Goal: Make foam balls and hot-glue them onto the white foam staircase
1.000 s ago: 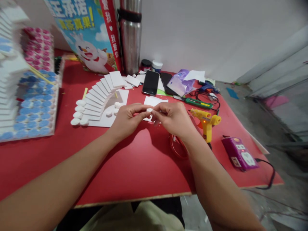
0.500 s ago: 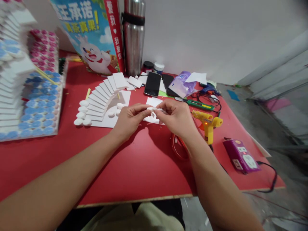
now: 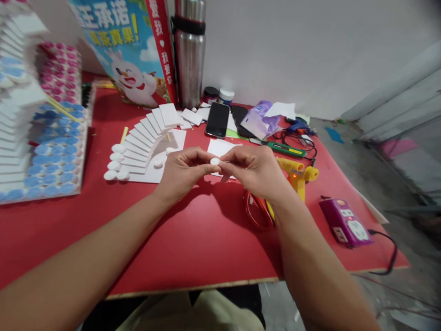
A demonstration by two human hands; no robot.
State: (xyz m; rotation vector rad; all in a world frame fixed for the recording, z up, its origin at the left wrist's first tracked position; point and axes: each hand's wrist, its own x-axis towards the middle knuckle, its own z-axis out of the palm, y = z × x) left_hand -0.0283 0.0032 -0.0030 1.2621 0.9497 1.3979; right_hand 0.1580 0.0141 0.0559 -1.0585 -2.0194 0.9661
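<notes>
A small round white coil [image 3: 215,161], apparently a rolled strip, is pinched at the fingertips of both hands above the red table [image 3: 193,248]. My left hand [image 3: 181,172] grips its left side between thumb and forefinger. From the other side, my right hand [image 3: 257,170] holds it with closed fingertips. A white sheet [image 3: 218,145] lies behind the fingers, partly covered by them. To the left, stepped white slabs [image 3: 139,142] fan out in a curve on a white board [image 3: 177,138], with several white oval discs [image 3: 115,164] beside them.
A yellow glue gun [image 3: 299,177] and red loop [image 3: 257,214] lie by my right forearm. Further right sits a purple power box [image 3: 347,223]. Behind are a phone [image 3: 217,120], green-handled tool [image 3: 285,149] and steel flask [image 3: 189,59]. A decorated model [image 3: 55,170] stands left.
The white piece showed an open loop between my fingers before; now it appears as a compact round coil. Both hands have stayed in nearly the same place, and the view has shifted slightly.
</notes>
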